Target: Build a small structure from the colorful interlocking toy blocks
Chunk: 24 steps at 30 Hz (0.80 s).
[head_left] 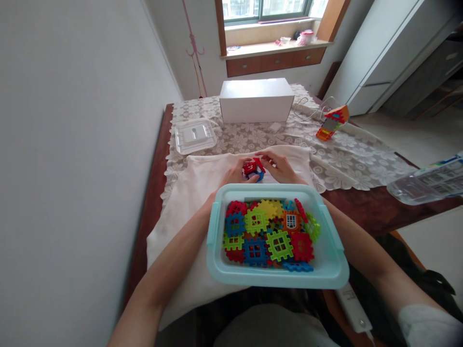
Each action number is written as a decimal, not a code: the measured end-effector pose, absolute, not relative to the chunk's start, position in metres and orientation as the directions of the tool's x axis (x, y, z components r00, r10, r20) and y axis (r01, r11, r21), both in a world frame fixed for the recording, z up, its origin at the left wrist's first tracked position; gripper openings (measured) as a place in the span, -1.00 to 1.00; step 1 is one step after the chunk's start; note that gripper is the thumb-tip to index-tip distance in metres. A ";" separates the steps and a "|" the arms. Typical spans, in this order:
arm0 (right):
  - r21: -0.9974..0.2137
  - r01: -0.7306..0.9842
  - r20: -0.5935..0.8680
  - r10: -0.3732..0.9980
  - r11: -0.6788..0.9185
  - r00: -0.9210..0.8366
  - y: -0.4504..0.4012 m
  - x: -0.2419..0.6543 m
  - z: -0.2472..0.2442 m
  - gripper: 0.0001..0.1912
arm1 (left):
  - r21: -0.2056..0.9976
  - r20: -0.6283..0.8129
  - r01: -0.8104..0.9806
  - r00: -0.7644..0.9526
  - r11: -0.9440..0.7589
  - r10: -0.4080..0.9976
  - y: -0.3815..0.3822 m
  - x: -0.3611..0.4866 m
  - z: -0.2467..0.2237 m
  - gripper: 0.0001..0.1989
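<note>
Beyond the bin, over the white cloth, a small assembly of red and blue plastic interlocking blocks (259, 174) is between my hands. My left hand (233, 175) is closed round its left side, thumb along the near edge. On the other side, my right hand (281, 167) has its fingers bent against the upright red piece; its fingertips are partly hidden. Nearer to me, between my forearms, stands a light teal bin (277, 282) filled with loose interlocking blocks (256, 251) in red, blue, green, yellow and orange, many with window cut-outs.
A white box (256, 110) stands at the back of the lace-covered table, with a clear plastic lid (195, 137) to its left. An orange and red built block piece (332, 123) sits at the back right. A clear bottle (427, 180) juts in from the right. A wall (72, 144) borders the left.
</note>
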State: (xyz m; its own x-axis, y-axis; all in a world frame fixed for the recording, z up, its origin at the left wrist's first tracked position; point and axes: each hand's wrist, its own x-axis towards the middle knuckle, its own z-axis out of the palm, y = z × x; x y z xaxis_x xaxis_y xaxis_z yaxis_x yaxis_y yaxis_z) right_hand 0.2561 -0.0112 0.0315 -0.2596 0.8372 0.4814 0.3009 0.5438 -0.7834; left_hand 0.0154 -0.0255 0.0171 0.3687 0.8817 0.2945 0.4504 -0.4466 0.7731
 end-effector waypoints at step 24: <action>-0.793 0.298 0.460 0.843 0.531 -0.279 -0.011 0.258 0.033 -0.56 | 0.658 0.430 0.463 0.417 -0.594 0.801 -0.012 0.008 0.012 -0.78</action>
